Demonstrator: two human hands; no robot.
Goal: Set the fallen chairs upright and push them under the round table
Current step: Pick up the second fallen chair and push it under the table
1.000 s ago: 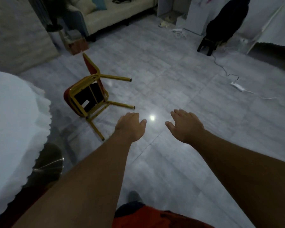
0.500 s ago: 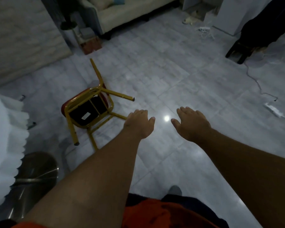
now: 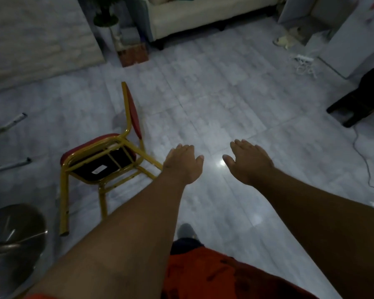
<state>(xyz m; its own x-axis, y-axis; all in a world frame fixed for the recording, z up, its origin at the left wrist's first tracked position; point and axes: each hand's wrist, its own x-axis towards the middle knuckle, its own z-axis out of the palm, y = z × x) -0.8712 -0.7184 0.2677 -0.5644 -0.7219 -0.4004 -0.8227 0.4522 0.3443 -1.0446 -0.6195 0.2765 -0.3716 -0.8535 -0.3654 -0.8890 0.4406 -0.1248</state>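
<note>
A fallen chair (image 3: 108, 162) with a gold metal frame and red seat lies tipped on the grey tile floor at centre left, its black underside and legs turned toward me. My left hand (image 3: 183, 164) hovers palm down just right of the chair's legs, fingers apart, holding nothing. My right hand (image 3: 247, 161) is stretched out beside it, also open and empty. The round table's shiny metal base (image 3: 13, 238) shows at the bottom left; the tabletop is out of view.
Grey metal legs of another piece of furniture (image 3: 7, 145) poke in at the left edge. A cream sofa (image 3: 194, 16) and a potted plant (image 3: 106, 20) stand at the back. A dark stool (image 3: 363, 104) and a power strip with cable (image 3: 304, 61) lie to the right.
The view has swung and moved closer to the chair; the white tablecloth has left the frame. Both hands stay open and outstretched, the left one nearer the chair's legs.
</note>
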